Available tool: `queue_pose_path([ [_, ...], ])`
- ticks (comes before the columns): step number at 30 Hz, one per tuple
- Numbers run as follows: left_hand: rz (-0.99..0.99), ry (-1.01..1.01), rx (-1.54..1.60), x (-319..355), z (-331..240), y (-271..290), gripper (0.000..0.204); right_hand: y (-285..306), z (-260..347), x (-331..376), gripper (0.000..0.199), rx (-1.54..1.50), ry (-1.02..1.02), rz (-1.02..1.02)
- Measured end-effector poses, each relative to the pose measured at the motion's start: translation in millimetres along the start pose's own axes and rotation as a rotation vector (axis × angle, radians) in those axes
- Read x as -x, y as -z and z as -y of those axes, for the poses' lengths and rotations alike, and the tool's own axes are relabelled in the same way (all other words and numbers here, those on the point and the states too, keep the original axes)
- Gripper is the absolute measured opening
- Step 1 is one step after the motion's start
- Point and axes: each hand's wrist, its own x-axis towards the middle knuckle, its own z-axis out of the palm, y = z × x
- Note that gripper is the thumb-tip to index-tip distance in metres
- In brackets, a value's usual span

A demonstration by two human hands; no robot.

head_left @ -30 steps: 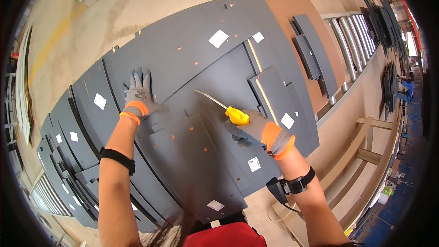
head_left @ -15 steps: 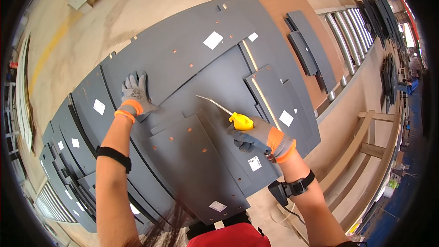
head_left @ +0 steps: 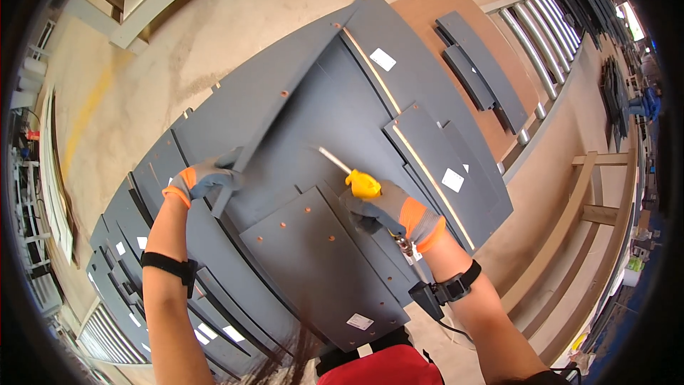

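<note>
My left hand [head_left: 216,175], in a grey glove with an orange cuff, is closed on the near end of a long dark grey panel [head_left: 273,110]. That panel stands tilted up on edge, its drilled holes showing. In my right hand [head_left: 381,208], gloved alike, is a yellow air blow gun [head_left: 364,185] with a thin metal nozzle pointing to the upper left. A metal fitting hangs at the gun's lower end. The nozzle hovers over a flat grey panel [head_left: 335,100]. Close below lies another drilled panel [head_left: 313,257] with a white label.
More grey boards [head_left: 171,192] lie side by side to the left. Narrow labelled panels [head_left: 434,164] rest at the right. A brown board [head_left: 420,11] with two small grey pieces lies beyond, beside a roller conveyor [head_left: 531,53]. A wooden frame [head_left: 556,242] stands at the right.
My left hand, earlier spread flat on the long panel, now grips its end. The panel has been raised from lying flat to a tilt. My right hand keeps the air blow gun, slightly shifted left.
</note>
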Motion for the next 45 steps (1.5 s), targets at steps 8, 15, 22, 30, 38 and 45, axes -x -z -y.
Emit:
queue_pose_path([
  [8,-0.56,0.157,-0.115,3,-1,-8,0.038,-1,57,25,0.026,0.016,-0.049,-0.228],
  [15,-0.589,-0.07,0.377,41,-16,-25,0.038,29,49,44,0.03,-0.148,-0.015,-0.148],
  [22,-0.582,-0.077,0.721,183,57,-127,0.033,56,18,144,0.03,-0.008,-0.018,-0.077],
  [30,-0.541,-0.013,1.241,271,195,-403,0.044,27,-98,231,0.028,-0.313,-0.316,0.073],
  [38,-0.441,0.119,1.093,250,129,-494,0.048,46,-132,238,0.032,-0.242,-0.28,-0.058],
  [45,-0.217,0.341,0.195,195,146,-489,0.04,90,-142,242,0.019,-0.427,-0.194,-0.43],
])
